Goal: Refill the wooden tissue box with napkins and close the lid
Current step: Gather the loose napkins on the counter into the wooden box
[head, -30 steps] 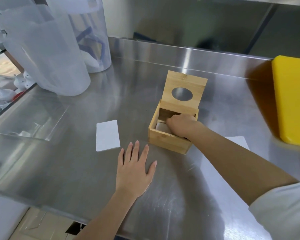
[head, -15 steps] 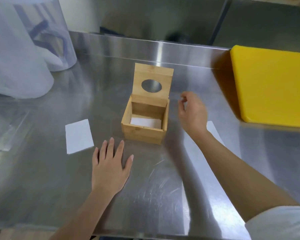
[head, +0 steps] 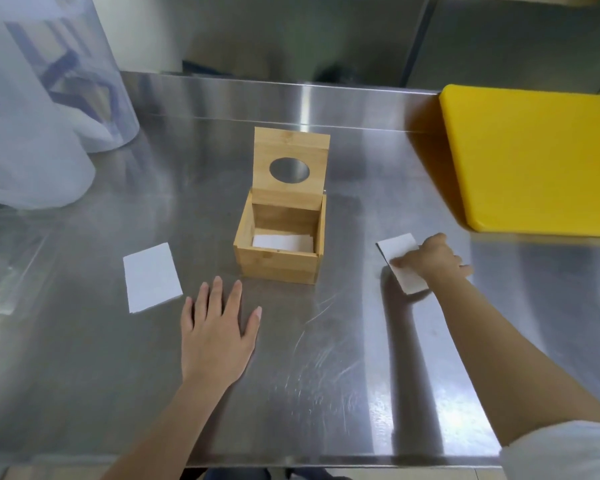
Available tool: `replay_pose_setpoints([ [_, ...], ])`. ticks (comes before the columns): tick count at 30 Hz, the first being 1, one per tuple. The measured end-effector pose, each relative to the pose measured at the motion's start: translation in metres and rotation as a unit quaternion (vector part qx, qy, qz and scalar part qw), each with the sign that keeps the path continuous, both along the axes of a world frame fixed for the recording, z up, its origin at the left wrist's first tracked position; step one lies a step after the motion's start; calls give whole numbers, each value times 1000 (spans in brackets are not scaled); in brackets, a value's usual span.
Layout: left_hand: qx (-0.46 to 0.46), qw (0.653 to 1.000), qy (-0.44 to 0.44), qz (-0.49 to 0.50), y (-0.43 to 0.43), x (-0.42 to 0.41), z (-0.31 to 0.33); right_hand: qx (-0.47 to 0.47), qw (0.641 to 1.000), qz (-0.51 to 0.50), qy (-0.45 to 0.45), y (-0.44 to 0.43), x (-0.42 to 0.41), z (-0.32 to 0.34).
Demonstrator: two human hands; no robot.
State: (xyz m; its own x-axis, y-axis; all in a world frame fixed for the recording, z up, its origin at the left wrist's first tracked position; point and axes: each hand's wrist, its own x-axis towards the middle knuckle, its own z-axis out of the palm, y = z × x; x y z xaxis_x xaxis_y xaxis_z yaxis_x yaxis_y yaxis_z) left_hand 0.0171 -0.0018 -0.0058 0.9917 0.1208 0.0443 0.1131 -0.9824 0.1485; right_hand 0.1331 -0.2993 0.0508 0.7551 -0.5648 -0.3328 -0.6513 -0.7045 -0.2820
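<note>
The wooden tissue box (head: 278,265) stands mid-table with its hinged lid (head: 291,150) upright; the lid has a round hole. White napkins (head: 283,242) lie flat on the box's bottom. My right hand (head: 430,259) is to the right of the box, with thumb and curled fingers closed on a white napkin stack (head: 397,245) lying on the table, whose left edge looks slightly lifted. My left hand (head: 219,334) rests flat on the table in front of the box, fingers spread and holding nothing. Another napkin stack (head: 151,277) lies left of that hand.
A thick yellow cutting board (head: 537,157) lies at the back right. Large translucent plastic containers (head: 32,109) stand at the back left. The steel table (head: 326,375) ends in a front edge near me and a raised steel lip behind the box.
My right hand has come out of the box and moved right onto the napkin stack on the table. The left hand has stayed flat. The view has shifted left.
</note>
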Motion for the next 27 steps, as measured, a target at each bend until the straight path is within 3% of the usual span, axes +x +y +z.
replay_pose_setpoints([
  [7, -12, 1000, 2, 1, 0, -1, 1, 132, 991, 0, -19, -2, 2, 2],
  [13, -3, 1000, 6, 4, 0, -1, 2, 155, 982, 32, -105, 1, 11, 28],
  [17, -11, 1000, 11, 6, -1, -2, 3, 195, 950, 137, -203, 17, 15, 63],
  [20, -2, 1000, 20, 8, -1, -2, 4, 290, 903, 221, -228, 40, 14, 91],
  [23, -1, 1000, 22, 9, -1, -2, 6, 327, 863, 344, -172, 62, 11, 106],
  [27, 2, 1000, 19, 7, -2, -2, 6, 279, 836, 462, -101, 87, 24, 99],
])
